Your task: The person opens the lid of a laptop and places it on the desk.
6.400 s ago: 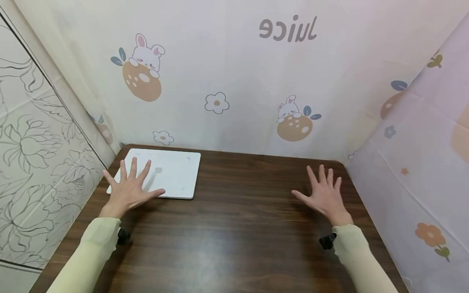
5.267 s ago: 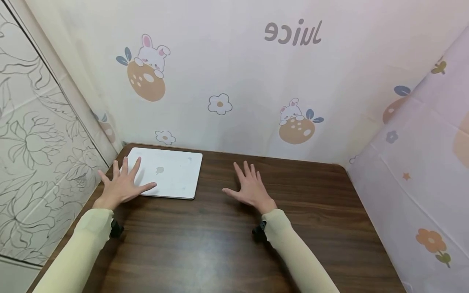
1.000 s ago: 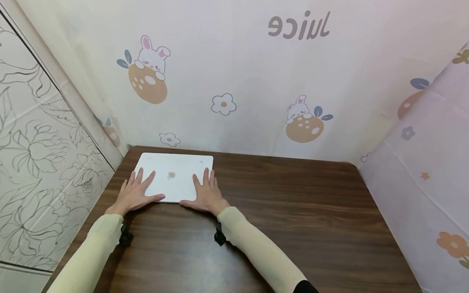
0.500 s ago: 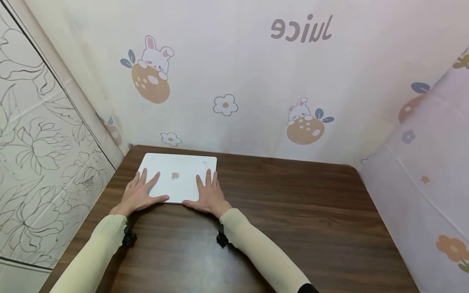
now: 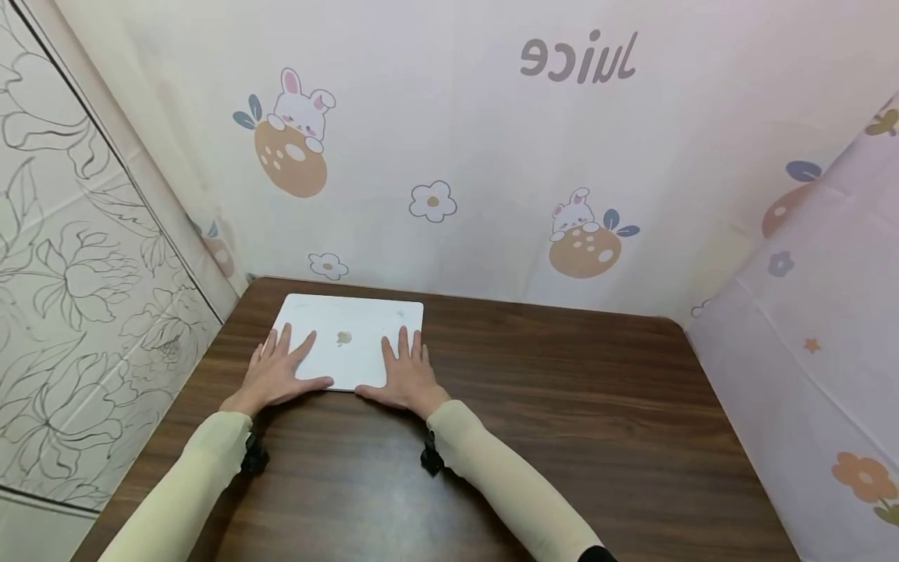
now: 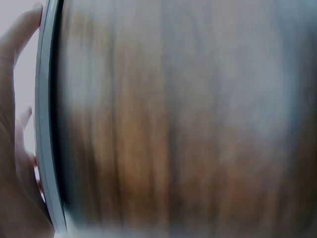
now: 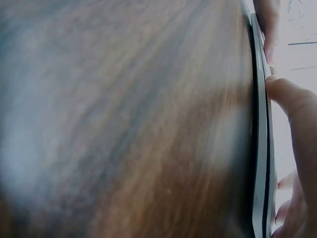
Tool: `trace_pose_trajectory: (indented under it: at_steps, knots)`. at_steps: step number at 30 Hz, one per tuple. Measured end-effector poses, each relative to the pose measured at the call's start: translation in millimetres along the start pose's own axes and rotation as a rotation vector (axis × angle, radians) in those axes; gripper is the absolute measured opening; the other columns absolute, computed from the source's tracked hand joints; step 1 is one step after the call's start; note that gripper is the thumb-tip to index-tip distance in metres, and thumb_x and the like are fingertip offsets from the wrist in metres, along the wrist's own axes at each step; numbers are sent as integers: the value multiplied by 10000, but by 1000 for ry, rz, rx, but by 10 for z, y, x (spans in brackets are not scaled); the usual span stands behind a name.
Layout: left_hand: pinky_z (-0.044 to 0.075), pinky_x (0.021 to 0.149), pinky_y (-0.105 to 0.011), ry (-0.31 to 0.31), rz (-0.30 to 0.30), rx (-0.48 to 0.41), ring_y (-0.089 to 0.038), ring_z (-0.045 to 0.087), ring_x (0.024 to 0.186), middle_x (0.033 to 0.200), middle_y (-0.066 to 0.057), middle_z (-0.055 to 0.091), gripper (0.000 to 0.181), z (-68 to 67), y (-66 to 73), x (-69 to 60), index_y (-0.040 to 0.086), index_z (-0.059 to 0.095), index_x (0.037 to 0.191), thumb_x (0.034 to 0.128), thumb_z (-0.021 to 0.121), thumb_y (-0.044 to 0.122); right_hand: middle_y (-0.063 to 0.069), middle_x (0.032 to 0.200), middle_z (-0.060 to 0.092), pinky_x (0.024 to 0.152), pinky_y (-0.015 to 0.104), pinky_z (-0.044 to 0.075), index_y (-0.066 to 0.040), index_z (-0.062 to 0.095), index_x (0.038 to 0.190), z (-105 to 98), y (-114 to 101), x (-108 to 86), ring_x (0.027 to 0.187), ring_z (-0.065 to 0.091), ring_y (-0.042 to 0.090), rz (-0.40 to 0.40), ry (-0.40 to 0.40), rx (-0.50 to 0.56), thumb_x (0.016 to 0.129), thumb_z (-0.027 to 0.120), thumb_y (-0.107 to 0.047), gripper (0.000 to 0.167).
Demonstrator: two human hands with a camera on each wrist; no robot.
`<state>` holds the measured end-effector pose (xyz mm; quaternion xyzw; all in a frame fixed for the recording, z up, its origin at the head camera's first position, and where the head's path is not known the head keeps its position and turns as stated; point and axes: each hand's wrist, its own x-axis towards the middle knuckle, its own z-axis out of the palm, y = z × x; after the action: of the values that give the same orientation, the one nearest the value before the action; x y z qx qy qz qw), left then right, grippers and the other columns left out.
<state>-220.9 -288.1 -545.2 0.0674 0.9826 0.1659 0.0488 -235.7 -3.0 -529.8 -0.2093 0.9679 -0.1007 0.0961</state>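
A closed white laptop [image 5: 344, 359] with an apple logo lies flat near the back left of the brown wooden table [image 5: 562, 406]. My left hand [image 5: 274, 376] rests on its left side, fingers spread, thumb along the front edge. On the right side lies my right hand [image 5: 406, 376], its fingers straight and its thumb also at the front edge. Close up in the left wrist view, the laptop's grey edge [image 6: 44, 124] runs beside the thumb [image 6: 22, 32]. In the right wrist view another thumb [image 7: 290, 94] touches the lid edge at the thin seam.
A white curtain [image 5: 477, 125] printed with rabbits and fruit hangs behind the table. Flower-patterned panels [image 5: 77, 297] stand at the left, and a printed cloth [image 5: 829, 328] is at the right. Each wrist carries a small black camera [image 5: 431, 457].
My right hand has come in from the far right to the laptop, and my left hand has settled onto it. Over the last second, laptop and both hands have shifted slightly right.
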Motion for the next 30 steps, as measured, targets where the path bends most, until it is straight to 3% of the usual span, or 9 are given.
trace_pose_trajectory:
  at_steps: [7, 17, 24, 30]
  knots:
    - [0, 1187, -752, 3, 10, 9, -586, -53, 1535, 1696, -306, -29, 1108, 50, 79, -15, 230, 219, 1661, 814, 581, 845, 207, 1728, -5, 1260, 506, 259, -173, 168, 1669, -8, 55, -76, 1586, -11, 459, -4, 0, 55, 865, 486, -858, 1103]
    - [32, 1187, -750, 21, -5, 21, -569, -46, 1543, 1703, -290, -19, 1094, 140, 189, -91, 252, 231, 1659, 812, 564, 860, 221, 1723, 9, 1269, 514, 229, -156, 199, 1663, -2, 166, -171, 1583, -11, 466, -31, 12, 65, 867, 495, -849, 1096]
    - [67, 1165, -773, 25, 3, 15, -568, -37, 1546, 1705, -287, -4, 1092, 158, 271, -98, 256, 237, 1657, 811, 561, 864, 228, 1720, 29, 1267, 580, 179, -167, 204, 1663, -30, 237, -223, 1579, 4, 481, -38, 24, 54, 862, 481, -860, 1094]
    - [117, 1149, -789, 24, 19, 13, -562, -8, 1549, 1713, -262, 21, 1036, 119, 274, -57, 265, 242, 1656, 848, 536, 843, 259, 1712, 32, 1252, 622, 179, -185, 218, 1661, -19, 249, -157, 1570, 1, 509, -30, 52, 43, 857, 442, -883, 1088]
